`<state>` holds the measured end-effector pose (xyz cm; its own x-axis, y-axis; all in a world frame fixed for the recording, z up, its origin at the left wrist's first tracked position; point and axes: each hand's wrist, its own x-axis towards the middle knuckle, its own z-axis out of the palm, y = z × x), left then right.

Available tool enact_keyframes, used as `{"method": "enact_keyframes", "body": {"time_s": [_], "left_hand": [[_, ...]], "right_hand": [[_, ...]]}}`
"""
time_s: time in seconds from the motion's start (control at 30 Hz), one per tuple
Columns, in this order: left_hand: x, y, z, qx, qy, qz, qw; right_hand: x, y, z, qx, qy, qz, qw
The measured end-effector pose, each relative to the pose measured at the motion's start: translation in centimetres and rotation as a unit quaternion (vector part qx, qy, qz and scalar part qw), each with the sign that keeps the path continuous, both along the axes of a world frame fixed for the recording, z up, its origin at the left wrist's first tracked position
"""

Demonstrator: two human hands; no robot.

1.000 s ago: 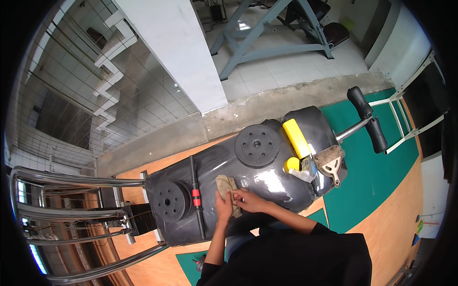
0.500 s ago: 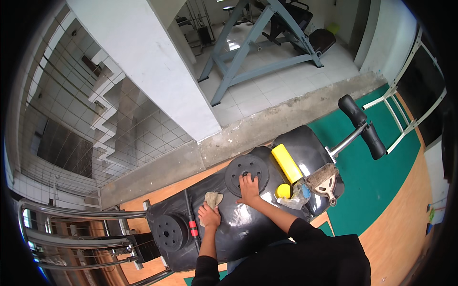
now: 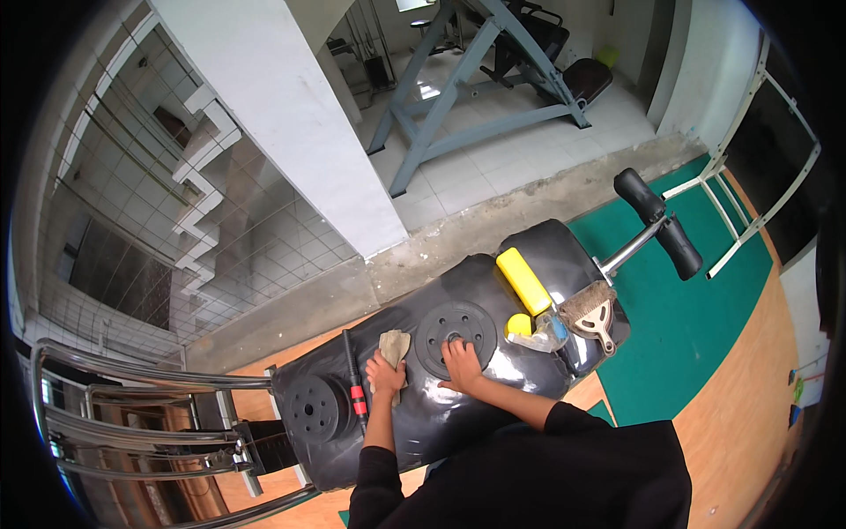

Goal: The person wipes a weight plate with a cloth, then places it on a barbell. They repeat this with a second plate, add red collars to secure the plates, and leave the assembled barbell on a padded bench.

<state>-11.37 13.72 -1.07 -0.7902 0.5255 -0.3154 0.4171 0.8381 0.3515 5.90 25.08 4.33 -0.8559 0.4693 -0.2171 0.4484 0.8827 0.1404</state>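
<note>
A black padded workout bench lies below me. On its middle rests a round black weight plate with a ring of holes, and my right hand lies on it near the centre hole, fingers spread. Just left of the plate, my left hand is closed on a beige cloth, which touches the bench. Beside that hand lies a black dumbbell bar with a red collar. Further left, more black weight plates sit stacked on the bench.
Toward the bench's right end are a yellow box-shaped container, a yellow round lid, a clear plastic bag and a brush. Chrome rails stand at left. A low concrete ledge runs behind the bench.
The weight plate under my right hand has shifted toward me on the bench, away from the yellow container. My left hand still grips the cloth. The whole view has tilted slightly.
</note>
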Motion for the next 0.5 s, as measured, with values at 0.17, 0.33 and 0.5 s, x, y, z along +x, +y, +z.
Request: {"method": "enact_keyframes", "body": {"time_s": [0.17,0.33,0.5], "left_hand": [[-2.3,-1.0,1.2,0.162,-0.086,0.038,0.982],[-4.0,-1.2,7.3,0.445,-0.206,0.023,0.871],[2.2,-9.1,32.1,0.667,-0.511,-0.388,0.378]], "right_hand": [[2.7,-2.2,1.1,-0.112,0.025,0.026,0.993],[6.7,2.1,9.7,-0.561,0.153,0.075,0.810],[20.0,1.6,31.8,-0.585,0.344,0.533,0.505]]}}
